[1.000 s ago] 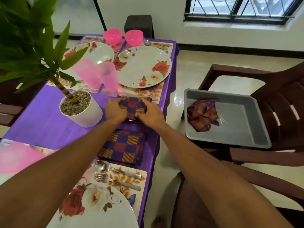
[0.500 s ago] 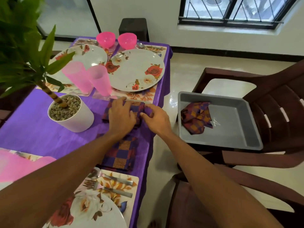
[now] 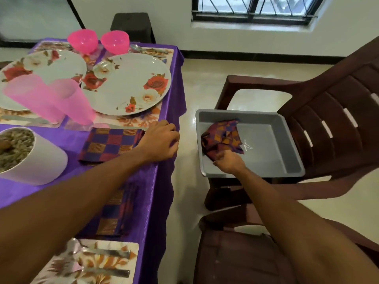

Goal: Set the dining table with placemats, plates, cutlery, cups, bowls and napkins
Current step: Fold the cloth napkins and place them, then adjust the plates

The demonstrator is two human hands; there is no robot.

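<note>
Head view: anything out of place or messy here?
Only one thing: the crumpled napkin lies bunched in the grey tray on the brown chair, unlike the folded napkin lying flat on the table. The right hand grips its near corner. Nothing looks spilled or broken.

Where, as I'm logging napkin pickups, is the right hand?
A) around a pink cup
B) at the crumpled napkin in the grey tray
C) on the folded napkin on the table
B: the right hand is inside the grey tray, fingers curled on the near corner of the crumpled napkin.
</note>
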